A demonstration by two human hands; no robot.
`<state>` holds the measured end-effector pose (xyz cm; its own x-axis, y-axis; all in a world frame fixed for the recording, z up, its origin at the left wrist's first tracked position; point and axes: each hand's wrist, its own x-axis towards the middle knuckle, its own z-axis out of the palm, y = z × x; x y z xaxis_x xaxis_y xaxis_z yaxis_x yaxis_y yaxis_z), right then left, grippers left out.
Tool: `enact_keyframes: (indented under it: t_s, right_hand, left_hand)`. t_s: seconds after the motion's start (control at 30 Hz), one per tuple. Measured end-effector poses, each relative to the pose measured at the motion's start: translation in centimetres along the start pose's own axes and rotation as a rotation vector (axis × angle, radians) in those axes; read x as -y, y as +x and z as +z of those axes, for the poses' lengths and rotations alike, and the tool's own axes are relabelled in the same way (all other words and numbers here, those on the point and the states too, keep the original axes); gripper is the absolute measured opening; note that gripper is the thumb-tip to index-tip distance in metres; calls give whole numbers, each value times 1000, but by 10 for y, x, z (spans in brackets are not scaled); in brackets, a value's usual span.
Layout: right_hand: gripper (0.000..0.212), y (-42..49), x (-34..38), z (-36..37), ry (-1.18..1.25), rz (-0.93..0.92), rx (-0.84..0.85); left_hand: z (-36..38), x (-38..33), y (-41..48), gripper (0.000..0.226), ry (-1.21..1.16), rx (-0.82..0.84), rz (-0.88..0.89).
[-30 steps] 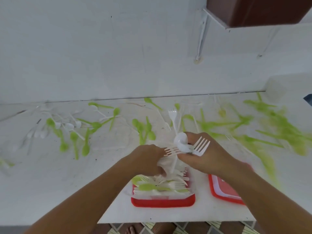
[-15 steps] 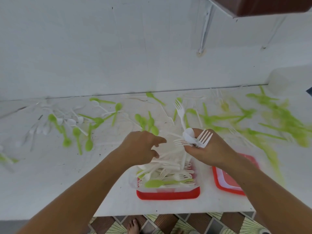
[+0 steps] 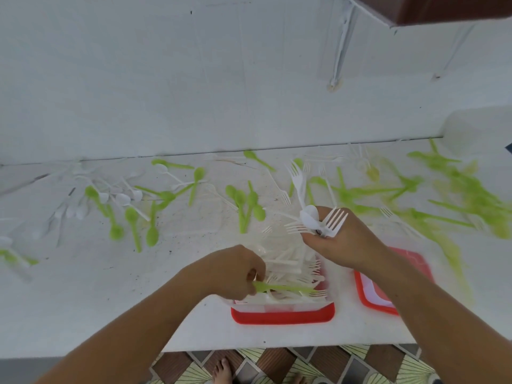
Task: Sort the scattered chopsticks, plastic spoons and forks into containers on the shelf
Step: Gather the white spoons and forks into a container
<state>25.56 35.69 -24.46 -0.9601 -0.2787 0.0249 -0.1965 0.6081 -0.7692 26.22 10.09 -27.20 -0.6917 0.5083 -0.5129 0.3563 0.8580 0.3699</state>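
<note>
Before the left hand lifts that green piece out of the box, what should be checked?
1. Left hand grip on the green piece: ok, fingers curl round one end.
2. Green piece clear of the box: not ok, it lies across the fork pile inside.
3. Spoon or fork: cannot tell, its far end is unclear.
4. Right hand hold on its white forks: ok.
5. Bundle all forks: not ok, a white spoon sits in it.
</note>
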Motion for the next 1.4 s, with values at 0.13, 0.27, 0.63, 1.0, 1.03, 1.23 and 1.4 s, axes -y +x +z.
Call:
enact_keyframes:
  t_s: [0.13, 0.27, 0.63, 1.0, 1.03, 1.23, 1.4]
  right_hand:
    - [35, 7, -5, 1, 18, -2, -22]
    - [24, 17, -10, 9, -32, -9, -30]
    - [36, 25, 1, 20, -40, -21, -14]
    - [23, 30, -7, 25, 20, 32, 26]
    - [21, 30, -6, 26, 21, 34, 29]
    - [19, 21, 0, 33, -28, 24, 19]
    - [17, 10, -3, 41, -73, 14, -23]
  left_hand:
    - [-43, 32, -27, 21, -232, -127, -7]
    - [-59, 69, -44, 36, -493, -94, 15]
    - [26, 189, -36, 51, -830, -560, -344]
    - [32, 41, -17, 11, 80, -597, 122]
    - [28, 32, -12, 17, 232, -501, 15]
    - [28, -10, 4, 24, 761, -300, -283]
    - [36, -12, 13, 22, 855, -132, -223]
